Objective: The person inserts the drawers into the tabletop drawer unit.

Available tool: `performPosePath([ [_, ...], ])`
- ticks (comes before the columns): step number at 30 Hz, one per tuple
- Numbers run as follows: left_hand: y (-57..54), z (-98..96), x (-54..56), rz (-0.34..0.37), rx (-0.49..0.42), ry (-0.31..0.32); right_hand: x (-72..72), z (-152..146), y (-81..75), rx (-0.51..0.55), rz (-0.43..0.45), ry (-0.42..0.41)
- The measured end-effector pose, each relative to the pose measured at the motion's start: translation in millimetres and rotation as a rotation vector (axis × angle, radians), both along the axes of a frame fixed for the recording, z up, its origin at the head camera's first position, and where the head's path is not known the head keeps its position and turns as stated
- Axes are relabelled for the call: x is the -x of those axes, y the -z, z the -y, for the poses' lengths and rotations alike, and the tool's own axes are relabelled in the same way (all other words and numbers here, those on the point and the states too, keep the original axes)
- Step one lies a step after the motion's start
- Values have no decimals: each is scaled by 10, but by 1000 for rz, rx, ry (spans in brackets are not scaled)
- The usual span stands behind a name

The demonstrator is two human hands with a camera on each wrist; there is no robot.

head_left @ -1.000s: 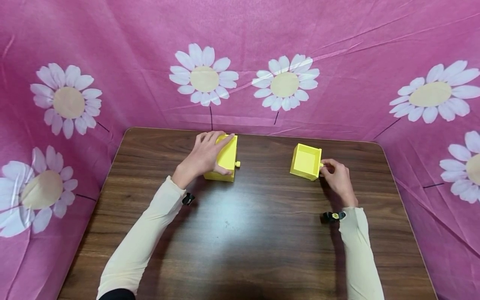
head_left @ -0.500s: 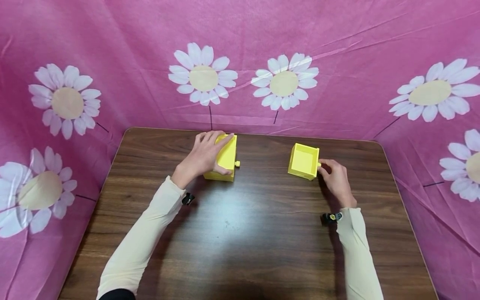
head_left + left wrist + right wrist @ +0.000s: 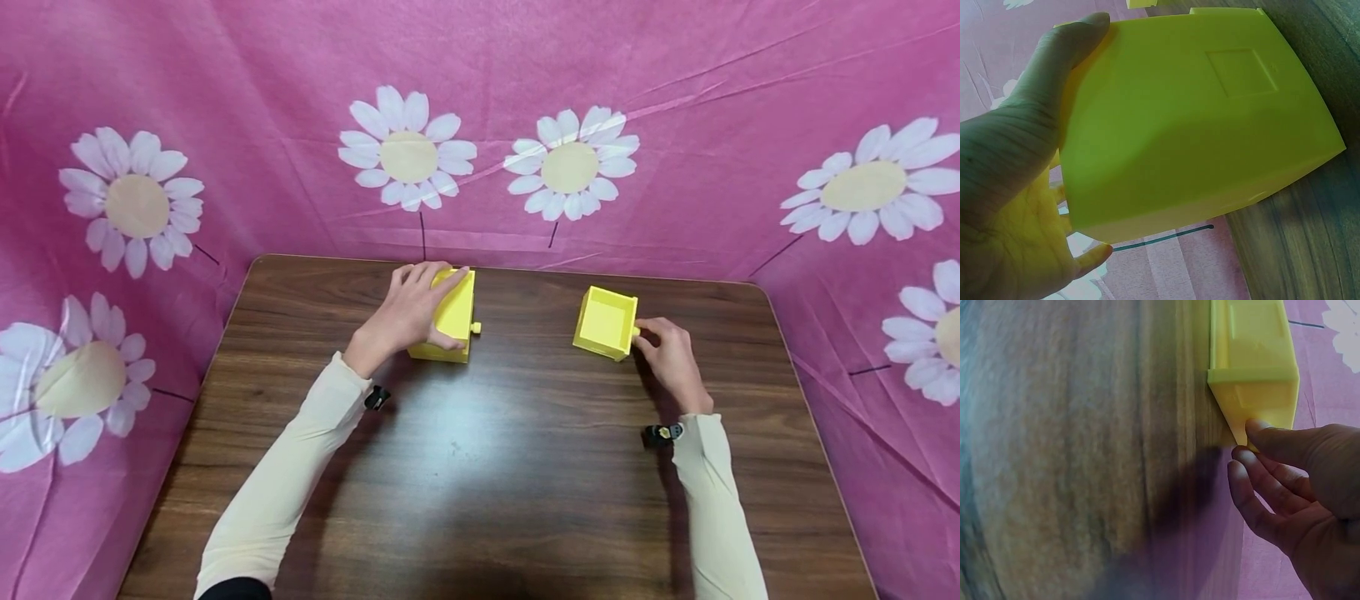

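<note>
My left hand [image 3: 405, 315] grips a yellow box [image 3: 457, 310] at the table's far side, thumb along the near side and fingers spread over its top and back. A small yellow knob [image 3: 476, 327] sticks out of the box's right side. In the left wrist view, the box's smooth wall [image 3: 1166, 125] fills much of the picture, with a shallow square outline on it. Farther right, an open-topped yellow drawer [image 3: 596, 346] has nothing inside. Thumb and fingers of my right hand [image 3: 675, 354] pinch its knob, which they mostly cover in the right wrist view.
Both yellow things are near the far edge of the brown wood-grain table [image 3: 480, 467], with a gap of bare wood between them. A pink cloth [image 3: 480, 50] with white flowers hangs behind the table and along both sides.
My right hand has moved a little to the left, and the drawer with it, toward the box. The left hand and the box have stayed in place.
</note>
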State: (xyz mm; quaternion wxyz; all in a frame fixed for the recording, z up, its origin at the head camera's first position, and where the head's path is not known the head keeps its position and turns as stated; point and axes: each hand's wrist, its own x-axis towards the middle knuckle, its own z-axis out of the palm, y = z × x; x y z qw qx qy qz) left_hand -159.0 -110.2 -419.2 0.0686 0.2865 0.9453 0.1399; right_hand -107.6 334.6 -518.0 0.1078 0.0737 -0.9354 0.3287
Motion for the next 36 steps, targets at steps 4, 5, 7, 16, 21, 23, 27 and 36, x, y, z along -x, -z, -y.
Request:
performPosePath([
  [4,-4,3,1,3,-4,3,2,1,19,-9,-16,-6],
  [5,-5,5,1,3,-5,2,3,1,25,-6,-20,-8],
  [7,-7,8,1,1,-4,0,5,-3,42,-2,-30,-12],
  [16,-5,7,-5,0,-8,1,-7,-6,86,32,-36,-15],
  [21,-7,4,-1,-6,-8,4,-13,14,74,38,-29,-13],
  [23,-13,2,2,-5,-6,5,-11,24,67,41,-27,-10],
  [27,-28,-1,-4,7,0,1,-6,41,76,55,-33,-10],
  [36,-22,-5,-10,0,9,2,9,123,107,78,-84,-13],
])
